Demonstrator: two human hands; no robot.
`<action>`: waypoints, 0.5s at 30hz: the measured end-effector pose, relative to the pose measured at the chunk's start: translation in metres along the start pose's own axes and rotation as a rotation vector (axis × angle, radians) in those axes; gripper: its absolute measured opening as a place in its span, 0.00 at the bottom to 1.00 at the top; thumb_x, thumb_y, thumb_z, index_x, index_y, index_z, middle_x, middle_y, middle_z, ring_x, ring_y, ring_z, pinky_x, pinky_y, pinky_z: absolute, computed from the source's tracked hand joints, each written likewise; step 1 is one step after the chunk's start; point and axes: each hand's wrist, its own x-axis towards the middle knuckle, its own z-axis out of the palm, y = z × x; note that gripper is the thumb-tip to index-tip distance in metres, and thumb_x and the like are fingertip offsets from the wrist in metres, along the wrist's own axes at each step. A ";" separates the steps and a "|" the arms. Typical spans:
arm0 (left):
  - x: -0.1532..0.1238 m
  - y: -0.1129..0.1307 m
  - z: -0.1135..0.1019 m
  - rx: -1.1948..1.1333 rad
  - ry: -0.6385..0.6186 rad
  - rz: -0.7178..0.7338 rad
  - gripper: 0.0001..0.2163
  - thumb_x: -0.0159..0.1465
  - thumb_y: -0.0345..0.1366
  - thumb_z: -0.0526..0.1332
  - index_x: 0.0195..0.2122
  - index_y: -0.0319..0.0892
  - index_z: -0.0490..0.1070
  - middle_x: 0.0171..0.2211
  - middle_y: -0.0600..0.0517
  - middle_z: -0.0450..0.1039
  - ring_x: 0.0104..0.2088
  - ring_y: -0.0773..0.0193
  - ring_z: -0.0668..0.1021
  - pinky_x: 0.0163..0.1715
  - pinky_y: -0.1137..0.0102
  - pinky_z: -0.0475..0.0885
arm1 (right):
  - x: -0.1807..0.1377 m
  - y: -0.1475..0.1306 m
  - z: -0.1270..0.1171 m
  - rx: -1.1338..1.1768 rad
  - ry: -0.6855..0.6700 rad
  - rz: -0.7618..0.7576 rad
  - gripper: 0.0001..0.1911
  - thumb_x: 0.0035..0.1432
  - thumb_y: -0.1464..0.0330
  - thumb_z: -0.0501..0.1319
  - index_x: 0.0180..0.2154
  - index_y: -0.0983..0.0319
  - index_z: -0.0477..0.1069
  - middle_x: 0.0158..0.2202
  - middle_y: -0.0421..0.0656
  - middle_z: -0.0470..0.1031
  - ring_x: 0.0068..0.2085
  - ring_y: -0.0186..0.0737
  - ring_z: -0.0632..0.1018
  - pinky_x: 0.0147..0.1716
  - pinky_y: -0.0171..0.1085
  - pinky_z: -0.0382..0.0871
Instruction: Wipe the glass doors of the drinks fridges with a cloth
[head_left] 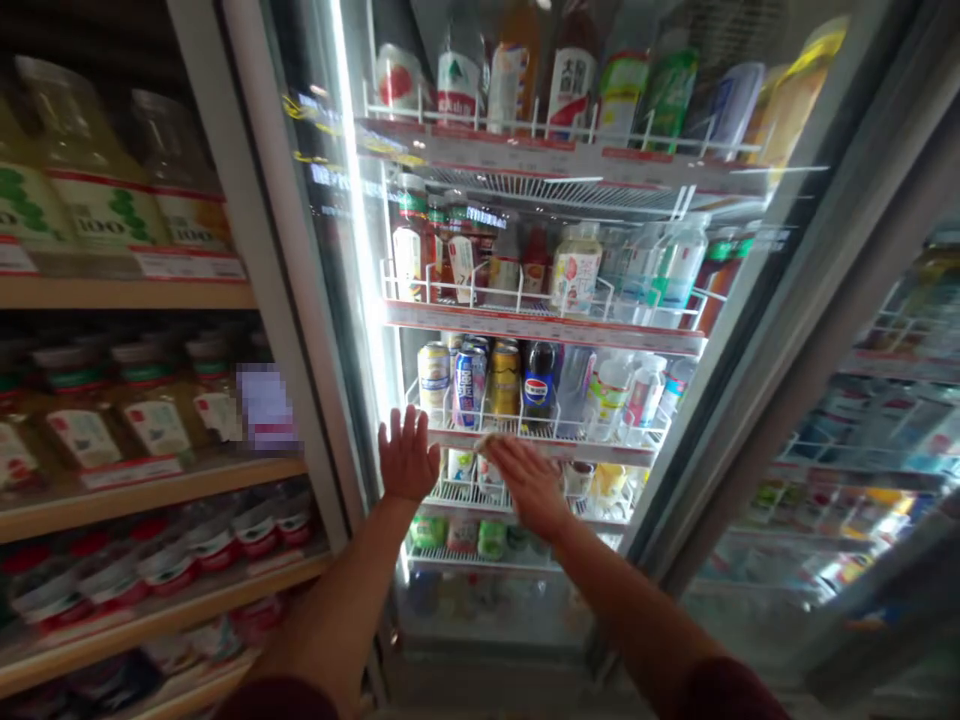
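My left hand (409, 458) is open, its palm toward the glass door (480, 610) of a lit drinks fridge and its fingers spread upward. To its right, my right hand (531, 490) reaches to the same door with fingers stretched close together, pointing up and left. A small pale, cloth-like piece (489, 441) shows at its fingertips; most of it is hidden under the hand. Behind the glass, just above my hands, stand a blue-and-purple can (469, 385), a gold can (505, 380) and a dark cola bottle (538, 382). Whether the left palm touches the glass is unclear.
Wooden shelves (157, 490) with bottled juice (94, 170) and red-banded tubs (169, 565) line the left side. The grey door frame (757, 270) slopes along the right, with another glass-fronted cooler (847, 430) beyond it. Light reflections streak the glass.
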 end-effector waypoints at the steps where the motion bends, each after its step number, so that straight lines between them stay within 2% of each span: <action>1: 0.000 0.000 0.000 0.006 0.010 0.011 0.30 0.71 0.43 0.50 0.73 0.42 0.49 0.70 0.40 0.55 0.74 0.50 0.48 0.71 0.46 0.44 | -0.008 -0.005 0.002 0.029 -0.072 -0.073 0.35 0.67 0.78 0.47 0.73 0.56 0.45 0.66 0.38 0.68 0.68 0.33 0.65 0.66 0.37 0.60; 2: 0.001 0.000 0.000 0.005 0.021 0.025 0.30 0.71 0.43 0.50 0.73 0.42 0.48 0.70 0.41 0.55 0.74 0.51 0.48 0.71 0.46 0.43 | -0.010 -0.005 0.001 0.046 -0.109 -0.116 0.35 0.68 0.78 0.47 0.72 0.56 0.46 0.66 0.37 0.68 0.68 0.32 0.66 0.66 0.37 0.60; 4: 0.003 0.001 -0.001 -0.017 0.049 0.047 0.30 0.71 0.41 0.50 0.73 0.43 0.47 0.71 0.41 0.53 0.74 0.51 0.47 0.71 0.47 0.42 | 0.004 0.007 -0.008 0.038 -0.081 -0.077 0.36 0.67 0.78 0.47 0.73 0.56 0.45 0.67 0.38 0.66 0.69 0.34 0.63 0.67 0.39 0.59; 8: 0.005 0.003 -0.002 -0.027 0.078 0.059 0.30 0.71 0.41 0.50 0.73 0.44 0.46 0.72 0.43 0.50 0.74 0.52 0.46 0.72 0.47 0.42 | 0.057 0.036 -0.026 -0.043 0.183 0.158 0.40 0.65 0.80 0.47 0.73 0.56 0.38 0.70 0.42 0.60 0.73 0.41 0.54 0.70 0.48 0.54; 10: 0.004 0.003 -0.003 -0.007 0.063 0.059 0.30 0.71 0.41 0.50 0.73 0.43 0.46 0.72 0.42 0.51 0.74 0.52 0.46 0.71 0.47 0.43 | 0.058 0.030 -0.020 -0.051 0.208 0.172 0.40 0.65 0.81 0.47 0.73 0.57 0.38 0.70 0.43 0.61 0.73 0.42 0.54 0.70 0.49 0.53; 12: 0.003 0.001 -0.002 -0.016 0.040 0.045 0.30 0.71 0.41 0.51 0.73 0.42 0.48 0.71 0.41 0.53 0.74 0.52 0.47 0.71 0.47 0.43 | 0.036 0.011 -0.007 -0.008 0.093 0.069 0.38 0.66 0.80 0.47 0.73 0.58 0.40 0.69 0.42 0.63 0.72 0.39 0.58 0.69 0.45 0.56; 15: 0.000 -0.001 -0.001 -0.024 0.002 0.016 0.29 0.71 0.42 0.51 0.72 0.41 0.51 0.70 0.40 0.56 0.74 0.51 0.48 0.71 0.47 0.42 | 0.004 -0.009 0.005 0.082 -0.159 -0.141 0.36 0.67 0.78 0.49 0.73 0.58 0.44 0.67 0.39 0.66 0.68 0.34 0.65 0.65 0.39 0.64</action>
